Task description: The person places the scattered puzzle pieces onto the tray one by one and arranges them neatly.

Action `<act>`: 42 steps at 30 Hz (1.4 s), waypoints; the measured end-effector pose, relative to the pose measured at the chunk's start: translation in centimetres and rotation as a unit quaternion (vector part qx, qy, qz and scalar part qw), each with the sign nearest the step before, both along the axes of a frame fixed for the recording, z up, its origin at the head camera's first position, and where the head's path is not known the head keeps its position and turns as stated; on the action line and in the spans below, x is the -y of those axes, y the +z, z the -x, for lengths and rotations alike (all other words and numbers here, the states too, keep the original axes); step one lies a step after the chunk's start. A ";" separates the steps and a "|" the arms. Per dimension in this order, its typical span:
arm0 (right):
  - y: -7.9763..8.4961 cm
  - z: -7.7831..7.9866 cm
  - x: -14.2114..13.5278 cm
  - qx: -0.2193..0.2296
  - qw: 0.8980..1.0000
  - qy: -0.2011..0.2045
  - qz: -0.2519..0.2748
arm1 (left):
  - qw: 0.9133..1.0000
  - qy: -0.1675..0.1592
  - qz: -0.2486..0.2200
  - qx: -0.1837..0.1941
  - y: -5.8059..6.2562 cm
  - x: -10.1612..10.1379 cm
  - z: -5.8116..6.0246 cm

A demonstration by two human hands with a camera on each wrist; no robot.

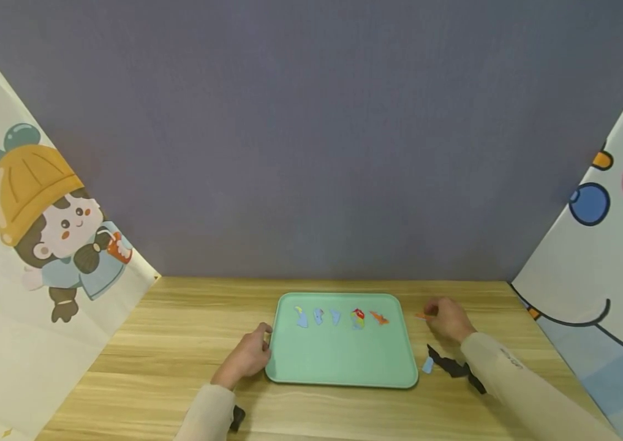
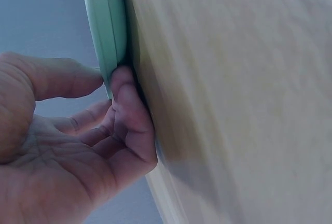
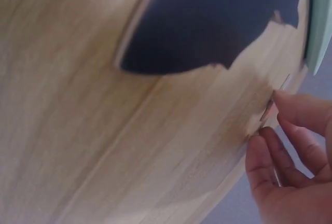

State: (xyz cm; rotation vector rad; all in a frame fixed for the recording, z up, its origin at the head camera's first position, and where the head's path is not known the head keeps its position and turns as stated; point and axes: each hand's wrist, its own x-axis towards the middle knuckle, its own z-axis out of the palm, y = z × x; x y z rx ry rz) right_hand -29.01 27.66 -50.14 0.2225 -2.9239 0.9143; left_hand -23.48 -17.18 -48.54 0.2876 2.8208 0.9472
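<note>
My left hand [image 1: 249, 354] grips the left rim of a mint-green tray [image 1: 339, 367]. In the left wrist view its thumb lies on the tray's edge and the other fingers curl against the rim near the tabletop. To the right of the tray, my right hand [image 1: 451, 320] pinches a small, thin orange piece [image 1: 421, 316] at table level. The right wrist view shows that piece edge-on between thumb and fingers. Along the tray's far part lie several small flat pieces: a blue and yellow one [image 1: 302, 318], plain blue ones, a red and yellow one [image 1: 358, 317] and an orange one [image 1: 380, 318].
Jagged black flat pieces [image 1: 449, 365] lie on the wooden table [image 1: 190, 331] under my right forearm, beside a light blue piece [image 1: 427, 365]. Another black thing [image 1: 237, 418] is partly hidden by my left sleeve. A grey panel [image 1: 311, 153] rises behind, with cartoon-printed sheets at both sides.
</note>
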 end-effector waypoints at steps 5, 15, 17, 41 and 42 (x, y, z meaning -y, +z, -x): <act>0.0 0.0 -0.1 -0.017 1.000 0.005 0.006 | 1.000 -0.002 -0.002 -0.002 0.0 0.0 0.0; -0.7 -0.1 -0.1 -0.053 0.998 -0.003 0.018 | 1.000 -0.004 -0.002 -0.002 0.1 -0.1 0.1; -0.8 -0.1 -0.1 -0.057 0.998 -0.009 0.022 | 1.000 -0.002 -0.001 0.000 0.1 -0.1 0.1; 2.1 -3.2 7.8 -0.178 0.980 0.062 0.059 | 1.000 0.009 -0.006 0.018 0.0 0.1 0.1; 2.2 -3.3 8.2 -0.176 0.981 0.063 0.060 | 1.000 0.009 -0.007 0.019 0.0 0.1 0.1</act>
